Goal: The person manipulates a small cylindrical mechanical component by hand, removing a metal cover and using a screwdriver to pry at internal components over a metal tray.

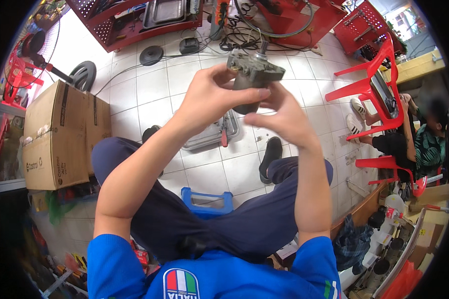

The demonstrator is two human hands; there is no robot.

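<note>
Currently, apparent inspection step: left hand point(212, 90), fingers gripping motor point(257, 70); right hand point(287, 117) alongside, grip unclear. Next move likely calls for firm two-handed support.

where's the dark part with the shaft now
In the head view, the dark part is right of upper centre, in the left hand, right hand beside it.

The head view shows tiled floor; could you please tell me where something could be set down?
Bare tiles lie between the cardboard boxes and the metal tray, below the black disc. Another patch lies between the right hand and the nearest red chair. Crowded: the cables by the red cabinet, and right of the tray, where small bits lie.
</note>
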